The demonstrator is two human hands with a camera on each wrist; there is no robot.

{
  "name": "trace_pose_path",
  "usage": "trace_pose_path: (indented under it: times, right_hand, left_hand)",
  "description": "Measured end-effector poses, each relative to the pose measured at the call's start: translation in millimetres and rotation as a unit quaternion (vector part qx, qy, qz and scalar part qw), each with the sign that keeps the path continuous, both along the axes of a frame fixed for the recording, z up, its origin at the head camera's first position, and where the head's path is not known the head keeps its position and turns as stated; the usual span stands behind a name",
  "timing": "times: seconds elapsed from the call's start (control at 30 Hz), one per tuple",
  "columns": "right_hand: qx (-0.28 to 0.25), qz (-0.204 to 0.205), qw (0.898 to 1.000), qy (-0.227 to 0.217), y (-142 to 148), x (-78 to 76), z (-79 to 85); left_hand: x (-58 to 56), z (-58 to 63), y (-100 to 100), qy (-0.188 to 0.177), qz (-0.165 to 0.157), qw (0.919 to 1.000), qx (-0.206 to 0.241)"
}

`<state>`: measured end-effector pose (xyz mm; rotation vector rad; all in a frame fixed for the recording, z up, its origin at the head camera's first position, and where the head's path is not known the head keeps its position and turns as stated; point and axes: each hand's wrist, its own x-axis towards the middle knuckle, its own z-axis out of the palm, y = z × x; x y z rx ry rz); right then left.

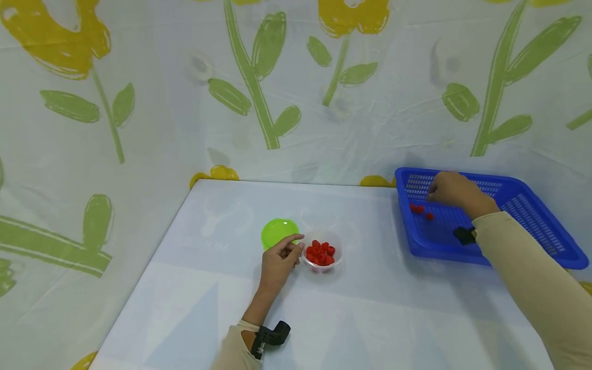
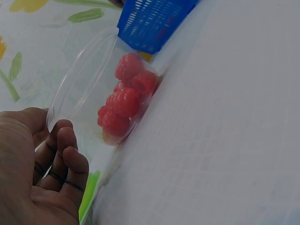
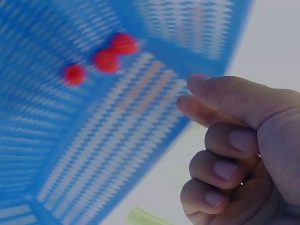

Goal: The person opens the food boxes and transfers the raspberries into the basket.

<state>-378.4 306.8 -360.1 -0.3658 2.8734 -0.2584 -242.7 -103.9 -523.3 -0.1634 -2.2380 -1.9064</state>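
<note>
My left hand [image 1: 279, 263] is at the near-left rim of a clear plastic bowl [image 1: 340, 251], its thumb and forefinger pinching that rim. Several red raspberries [image 2: 124, 101] lie at the bottom of the bowl. Just behind the hand, a bright green lid [image 1: 276, 229] lies flat on the table. Over the blue basket [image 1: 418, 247] is my right hand [image 1: 455, 192]. In the right wrist view its fingers are curled, with thumb and forefinger tips close together and nothing seen between them. Three raspberries [image 3: 107, 61] lie loose inside the basket, apart from the hand.
The basket has raised, slotted walls and stands at the back right of the white table [image 1: 370, 318]. A flower-printed sheet [image 1: 162, 103] hangs behind the table and along its left side. Each wrist bears a small black camera [image 1: 273, 335].
</note>
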Motion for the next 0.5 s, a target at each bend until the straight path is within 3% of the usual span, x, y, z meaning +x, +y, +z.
trace_pose_path:
  times: [0.13,0.23,0.37,0.5]
  right_hand:
    - [-0.006,0.017,1.000,0.024,-18,11.7,15.6]
    - [-0.026,0.038,0.998,0.054,-36,25.0,20.1]
    - [-0.060,0.051,0.994,0.081,-62,45.9,19.5]
    - [-0.082,0.066,0.991,0.087,-85,62.3,12.2]
  left_hand:
    - [0.8,1.7,0,-0.004,0.002,1.0000,0.005]
    - [8.0,17.4,2,-0.005,0.005,1.0000,0.006]
    - [17.3,38.1,5,0.000,0.007,1.0000,0.001]
    - [17.1,38.2,6,0.005,0.009,1.0000,0.002]
